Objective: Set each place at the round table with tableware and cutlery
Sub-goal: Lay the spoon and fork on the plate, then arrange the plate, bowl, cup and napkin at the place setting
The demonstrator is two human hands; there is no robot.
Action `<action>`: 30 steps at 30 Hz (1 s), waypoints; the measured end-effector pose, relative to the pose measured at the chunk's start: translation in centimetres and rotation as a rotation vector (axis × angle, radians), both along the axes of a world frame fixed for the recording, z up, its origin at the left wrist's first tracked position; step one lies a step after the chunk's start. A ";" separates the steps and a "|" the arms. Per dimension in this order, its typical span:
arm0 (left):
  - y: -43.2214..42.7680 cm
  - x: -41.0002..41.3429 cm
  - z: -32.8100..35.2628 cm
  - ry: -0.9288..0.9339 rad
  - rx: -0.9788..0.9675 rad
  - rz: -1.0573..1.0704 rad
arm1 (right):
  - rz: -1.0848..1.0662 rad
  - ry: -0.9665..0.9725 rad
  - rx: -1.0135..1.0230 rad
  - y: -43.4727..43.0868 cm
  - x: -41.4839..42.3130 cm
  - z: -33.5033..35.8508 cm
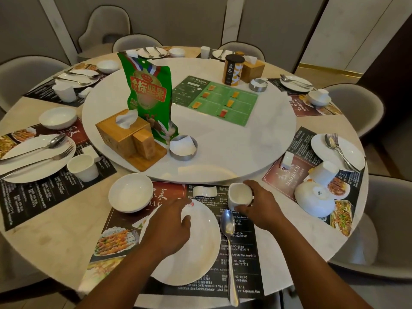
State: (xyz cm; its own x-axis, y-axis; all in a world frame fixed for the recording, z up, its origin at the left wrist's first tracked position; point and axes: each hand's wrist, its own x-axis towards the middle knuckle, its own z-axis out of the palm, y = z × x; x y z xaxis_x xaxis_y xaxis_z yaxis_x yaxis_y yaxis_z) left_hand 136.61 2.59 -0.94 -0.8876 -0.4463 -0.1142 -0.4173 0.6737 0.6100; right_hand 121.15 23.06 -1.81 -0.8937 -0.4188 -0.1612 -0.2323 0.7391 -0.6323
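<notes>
My right hand [260, 208] is wrapped around a small white cup [240, 195], fingers curled about its side, holding it upright at the far right corner of the placemat [200, 241] nearest me, just beyond the tip of the spoon [228, 239]. My left hand [171, 228] lies palm down on the white plate [196, 253] in the middle of that mat, fingers bent over something small and white I cannot make out. A white bowl [130, 192] sits to the plate's far left, and a white rest [204, 191] lies beside the cup on the table [55, 241].
</notes>
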 end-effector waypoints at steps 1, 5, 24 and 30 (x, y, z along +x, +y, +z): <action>0.1 -0.2 -0.1 -0.004 -0.017 0.001 | 0.002 -0.007 0.001 0.0 0.0 -0.3; 0.2 -1.2 -0.6 -0.038 -0.071 -0.004 | 0.001 -0.023 -0.012 -0.1 -0.2 -0.9; 0.5 -6.9 -4.5 -0.090 -0.436 -0.343 | -0.238 -0.106 -0.086 3.4 5.9 -1.6; 0.7 -7.0 -4.6 -0.109 -0.462 -0.364 | -0.242 -0.169 -0.075 3.6 9.1 -3.6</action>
